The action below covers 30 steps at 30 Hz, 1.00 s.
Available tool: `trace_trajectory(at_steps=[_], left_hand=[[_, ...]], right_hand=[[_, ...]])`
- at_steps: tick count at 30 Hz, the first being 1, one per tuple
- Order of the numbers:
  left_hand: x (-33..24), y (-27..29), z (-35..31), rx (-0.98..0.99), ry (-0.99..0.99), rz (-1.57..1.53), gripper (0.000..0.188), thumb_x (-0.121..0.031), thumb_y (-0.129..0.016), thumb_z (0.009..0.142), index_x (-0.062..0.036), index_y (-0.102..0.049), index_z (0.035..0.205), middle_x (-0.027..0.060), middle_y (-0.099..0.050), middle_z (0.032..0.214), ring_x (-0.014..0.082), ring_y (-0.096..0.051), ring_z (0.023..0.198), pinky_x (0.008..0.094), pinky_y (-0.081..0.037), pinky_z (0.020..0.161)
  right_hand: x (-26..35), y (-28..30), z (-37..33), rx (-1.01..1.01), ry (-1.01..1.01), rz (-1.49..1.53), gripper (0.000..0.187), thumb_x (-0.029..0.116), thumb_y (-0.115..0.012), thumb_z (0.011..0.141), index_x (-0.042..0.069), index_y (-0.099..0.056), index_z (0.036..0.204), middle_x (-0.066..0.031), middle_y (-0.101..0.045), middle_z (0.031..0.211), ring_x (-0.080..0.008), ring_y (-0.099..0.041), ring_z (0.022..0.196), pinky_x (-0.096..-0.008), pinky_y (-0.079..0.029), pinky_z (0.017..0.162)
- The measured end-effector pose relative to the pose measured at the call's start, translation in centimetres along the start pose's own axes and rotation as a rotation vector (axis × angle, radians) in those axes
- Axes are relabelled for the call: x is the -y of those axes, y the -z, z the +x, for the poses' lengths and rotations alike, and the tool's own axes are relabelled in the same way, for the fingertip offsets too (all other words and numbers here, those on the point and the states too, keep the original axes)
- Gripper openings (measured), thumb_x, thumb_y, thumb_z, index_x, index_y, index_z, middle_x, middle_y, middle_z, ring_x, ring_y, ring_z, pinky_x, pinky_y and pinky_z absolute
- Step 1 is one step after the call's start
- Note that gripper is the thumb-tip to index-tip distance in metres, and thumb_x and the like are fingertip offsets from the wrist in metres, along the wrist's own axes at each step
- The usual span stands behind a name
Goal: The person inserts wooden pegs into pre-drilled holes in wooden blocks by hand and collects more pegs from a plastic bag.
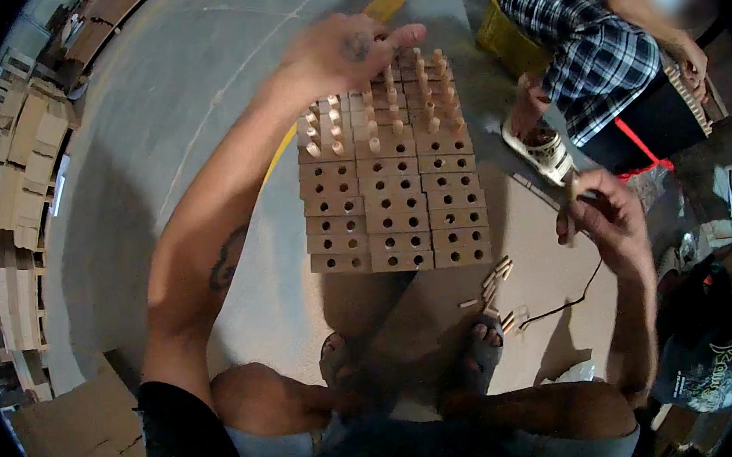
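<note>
Rows of light-brown wooden blocks (393, 192) with round holes lie packed side by side in front of me. Short wooden dowels (372, 129) stand upright in holes of the far rows; the near rows show bare dark holes. My left hand (347, 52) is over the far left end of the blocks, one digit stretched to the right. Motion blurs it and its other fingers are hidden. Off to the right of the blocks, my right hand (607, 210) is closed, with the fingers pinched. A narrow light-brown piece seems to be in it, too unclear to name.
Loose dowels (496, 279) lie on the floor by my right foot, near a dark cord (567, 304). Another person (601, 56) in checked trousers sits at the far right beside a black container (651, 126). Stacked cardboard (26, 173) stands at the left.
</note>
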State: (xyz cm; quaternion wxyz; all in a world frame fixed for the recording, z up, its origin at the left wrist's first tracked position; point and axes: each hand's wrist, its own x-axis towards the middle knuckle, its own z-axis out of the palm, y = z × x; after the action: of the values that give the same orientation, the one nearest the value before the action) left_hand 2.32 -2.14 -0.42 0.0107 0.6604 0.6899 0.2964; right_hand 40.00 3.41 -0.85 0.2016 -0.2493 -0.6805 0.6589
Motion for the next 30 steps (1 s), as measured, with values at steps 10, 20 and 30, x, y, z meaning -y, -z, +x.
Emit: trace_trajectory(at_steps=[10,20,30], left_hand=[[-1.9,1.1,1.0,0.207,0.164,0.058,0.068,-0.067,-0.042,0.090,-0.0061,-0.072,0.083,0.0179,-0.068,0.092,0.0347,-0.064,0.092,0.0429,-0.050,0.084],[-0.9,1.3,0.4,0.152,0.133,-0.051,0.070,-0.066,-0.043,0.089,-0.0032,-0.071,0.079,0.0199,-0.067,0.084,0.0368,-0.065,0.087,0.0448,-0.051,0.080],[-0.5,1.0,0.2,0.077,0.094,-0.091,0.066,-0.065,-0.046,0.089,-0.0043,-0.070,0.078,0.0178,-0.067,0.082,0.0364,-0.064,0.087,0.0446,-0.049,0.081]], right_hand=[[12.4,-9.4,12.7,0.592,0.417,-1.027,0.009,0.003,-0.067,0.080,-0.003,-0.065,0.086,-0.0112,-0.064,0.076,-0.0185,-0.065,0.069,-0.0299,-0.051,0.063],[11.1,-11.1,14.3,0.547,0.619,-1.064,0.006,0.004,-0.063,0.076,0.000,-0.064,0.079,-0.0177,-0.062,0.080,-0.0345,-0.061,0.086,-0.0403,-0.048,0.077],[9.0,-11.6,13.0,0.524,0.740,-1.094,0.010,0.002,-0.062,0.079,0.001,-0.057,0.087,-0.0154,-0.060,0.086,-0.0369,-0.063,0.080,-0.0453,-0.049,0.066]])
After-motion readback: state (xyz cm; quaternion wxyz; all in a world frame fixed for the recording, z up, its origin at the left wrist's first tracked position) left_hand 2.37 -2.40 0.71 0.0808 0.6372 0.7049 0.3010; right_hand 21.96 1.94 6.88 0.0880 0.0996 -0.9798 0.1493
